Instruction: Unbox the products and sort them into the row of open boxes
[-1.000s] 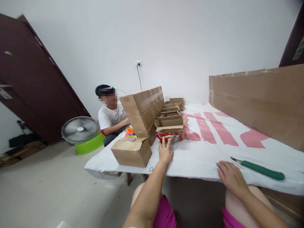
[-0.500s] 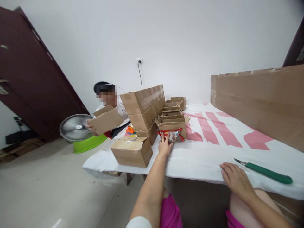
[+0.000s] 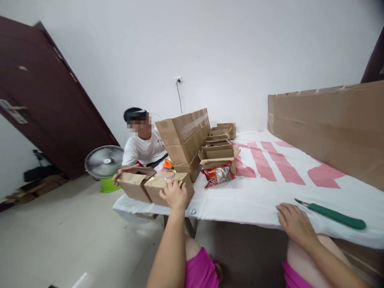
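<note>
My left hand [image 3: 175, 195] lies on the near right part of a cardboard box [image 3: 156, 196], its fingers spread over the taped top. Against that box's left side stands another small cardboard box [image 3: 133, 188], with a co-worker's hand [image 3: 116, 178] at its far left end. A red snack packet [image 3: 218, 175] with a clear window leans on the front of an open carton [image 3: 216, 156]. On the table's front edge rests my right hand [image 3: 297, 225], fingers stretched out and holding nothing. Just right of it lies a green-handled knife [image 3: 333, 215] with a short, bare blade.
Stacked closed boxes [image 3: 183, 138] form a wall between a seated co-worker [image 3: 144, 144] and a row of open cartons. A long cardboard panel [image 3: 327, 120] borders the right. An orange object [image 3: 168, 163] sits behind the boxes; a fan [image 3: 105, 161] stands beyond.
My left hand has left the snack packet and moved left onto the box; the packet now leans more upright. The co-worker's box has come down beside mine. My right hand stays put.
</note>
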Demonstrator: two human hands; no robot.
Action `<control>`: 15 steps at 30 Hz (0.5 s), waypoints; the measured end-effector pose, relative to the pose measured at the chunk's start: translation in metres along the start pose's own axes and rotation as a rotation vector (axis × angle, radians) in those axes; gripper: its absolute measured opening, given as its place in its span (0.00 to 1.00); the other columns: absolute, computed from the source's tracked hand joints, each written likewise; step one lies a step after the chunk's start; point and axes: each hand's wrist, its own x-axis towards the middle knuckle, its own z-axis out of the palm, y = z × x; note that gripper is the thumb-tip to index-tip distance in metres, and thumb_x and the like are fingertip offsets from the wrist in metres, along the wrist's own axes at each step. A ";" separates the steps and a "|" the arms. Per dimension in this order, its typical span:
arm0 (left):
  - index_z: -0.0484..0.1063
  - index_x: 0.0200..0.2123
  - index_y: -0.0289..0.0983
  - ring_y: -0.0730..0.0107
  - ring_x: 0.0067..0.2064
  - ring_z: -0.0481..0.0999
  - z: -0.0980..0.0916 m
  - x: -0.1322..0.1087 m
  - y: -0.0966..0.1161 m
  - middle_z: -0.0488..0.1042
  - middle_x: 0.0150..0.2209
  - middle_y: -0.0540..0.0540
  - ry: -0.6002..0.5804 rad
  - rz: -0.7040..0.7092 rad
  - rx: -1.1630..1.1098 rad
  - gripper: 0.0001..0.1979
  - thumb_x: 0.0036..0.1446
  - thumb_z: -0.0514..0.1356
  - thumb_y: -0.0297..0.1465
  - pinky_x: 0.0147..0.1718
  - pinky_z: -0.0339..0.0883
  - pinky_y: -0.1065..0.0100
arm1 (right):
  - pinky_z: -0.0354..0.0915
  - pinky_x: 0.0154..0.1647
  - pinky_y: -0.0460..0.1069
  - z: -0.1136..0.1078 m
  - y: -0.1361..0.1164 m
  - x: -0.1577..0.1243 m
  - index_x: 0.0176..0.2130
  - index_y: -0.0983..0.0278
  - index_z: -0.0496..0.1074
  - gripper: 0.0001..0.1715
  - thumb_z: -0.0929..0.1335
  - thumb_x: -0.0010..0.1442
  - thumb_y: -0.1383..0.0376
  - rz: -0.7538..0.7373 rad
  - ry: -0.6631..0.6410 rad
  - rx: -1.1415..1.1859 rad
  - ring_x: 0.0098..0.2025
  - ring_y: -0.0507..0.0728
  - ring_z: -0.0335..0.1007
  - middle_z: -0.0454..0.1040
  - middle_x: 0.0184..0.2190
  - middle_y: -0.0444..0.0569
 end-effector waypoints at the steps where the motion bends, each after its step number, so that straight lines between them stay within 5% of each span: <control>1: 0.75 0.41 0.36 0.47 0.56 0.66 0.000 0.001 -0.005 0.76 0.47 0.36 -0.005 0.029 -0.015 0.12 0.56 0.57 0.32 0.56 0.49 0.43 | 0.63 0.45 0.56 0.000 0.000 0.000 0.42 0.63 0.74 0.16 0.60 0.62 0.62 0.008 -0.002 0.006 0.44 0.61 0.69 0.76 0.42 0.53; 6: 0.76 0.37 0.39 0.56 0.45 0.72 -0.027 -0.008 0.004 0.79 0.39 0.42 0.132 0.145 -0.129 0.10 0.58 0.57 0.36 0.54 0.51 0.48 | 0.63 0.46 0.56 -0.001 -0.003 0.001 0.42 0.63 0.74 0.15 0.61 0.61 0.63 0.048 -0.025 0.042 0.45 0.62 0.69 0.76 0.43 0.54; 10: 0.75 0.44 0.42 0.60 0.44 0.74 -0.072 -0.039 0.041 0.79 0.40 0.45 0.321 0.555 -0.486 0.11 0.56 0.61 0.31 0.54 0.52 0.51 | 0.62 0.47 0.56 -0.004 -0.007 0.002 0.43 0.62 0.74 0.14 0.62 0.61 0.64 0.088 -0.062 0.053 0.46 0.62 0.68 0.75 0.44 0.53; 13: 0.74 0.46 0.46 0.61 0.47 0.74 -0.084 -0.058 0.066 0.80 0.40 0.49 0.179 0.924 -0.740 0.16 0.54 0.63 0.28 0.54 0.56 0.53 | 0.61 0.47 0.56 -0.008 -0.009 0.004 0.43 0.61 0.73 0.13 0.62 0.61 0.65 0.110 -0.095 0.062 0.47 0.62 0.67 0.75 0.45 0.53; 15: 0.74 0.46 0.47 0.60 0.50 0.73 -0.071 -0.062 0.077 0.80 0.41 0.49 0.013 1.012 -0.834 0.14 0.55 0.62 0.29 0.55 0.57 0.52 | 0.60 0.48 0.55 -0.011 -0.010 0.005 0.44 0.62 0.72 0.13 0.62 0.61 0.65 0.119 -0.114 0.073 0.48 0.62 0.67 0.74 0.45 0.53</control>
